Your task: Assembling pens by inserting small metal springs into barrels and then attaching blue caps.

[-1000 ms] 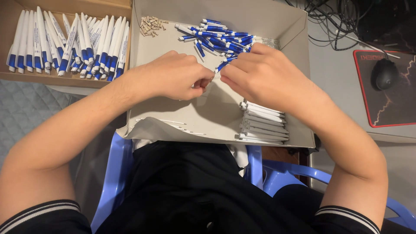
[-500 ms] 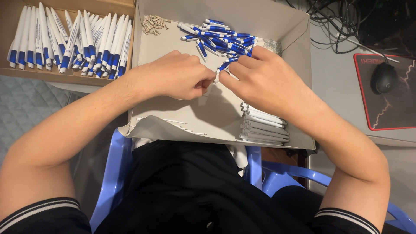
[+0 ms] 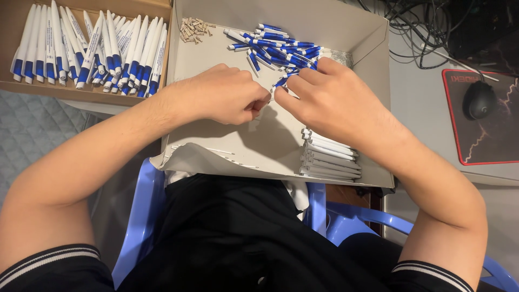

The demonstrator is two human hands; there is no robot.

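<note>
My left hand and my right hand meet fingertip to fingertip over the open cardboard box. Both pinch a small blue-and-white pen part, mostly hidden by the fingers. Just behind my right hand lies a pile of blue pen parts. A small heap of springs sits in the box's far left corner. White pen barrels are stacked below my right wrist, at the box's near right corner.
A second box at the left holds several assembled white-and-blue pens. A black mouse rests on a red-edged pad at the right, with cables behind. A blue plastic chair is under me.
Both hands stay pressed together over the box. The fingers shift only slightly around the small part.
</note>
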